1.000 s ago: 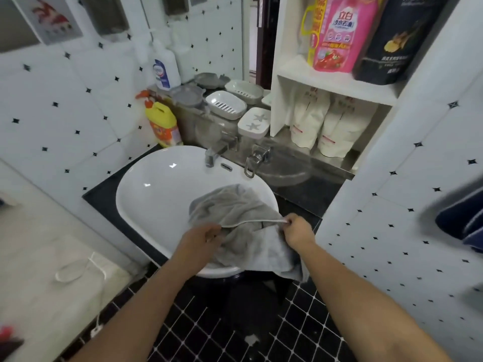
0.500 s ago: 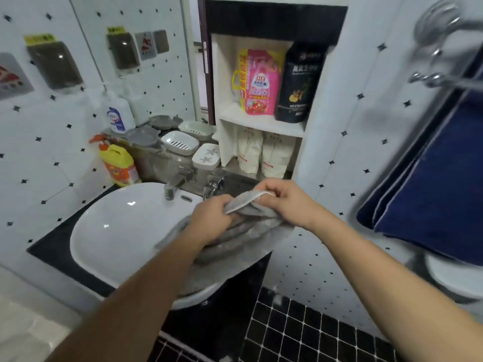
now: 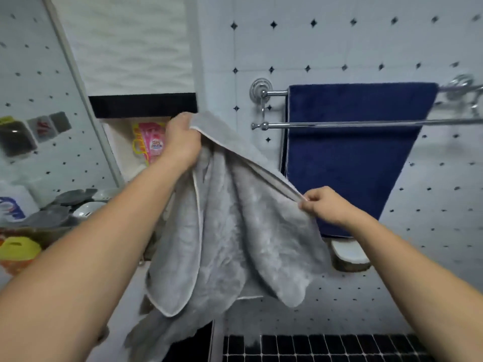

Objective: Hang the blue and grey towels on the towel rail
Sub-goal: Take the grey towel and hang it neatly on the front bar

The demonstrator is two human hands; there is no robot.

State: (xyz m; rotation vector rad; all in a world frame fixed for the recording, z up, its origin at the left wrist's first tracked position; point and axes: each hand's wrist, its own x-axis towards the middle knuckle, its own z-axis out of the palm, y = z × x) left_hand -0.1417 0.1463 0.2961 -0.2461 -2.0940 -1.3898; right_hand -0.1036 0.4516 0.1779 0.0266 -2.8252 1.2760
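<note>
One head-worn wide-angle view faces the tiled wall [image 3: 339,43] close up, looking forward and slightly down; the rail [image 3: 339,124] crosses the frame's upper right.

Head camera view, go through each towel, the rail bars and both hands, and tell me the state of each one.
Grey towel: off the rail, held up, hanging in folds.
Blue towel: draped over the back bar.
Front bar: bare.
Left hand: gripping the grey towel's upper corner.
Right hand: pinching its top edge, lower down.
</note>
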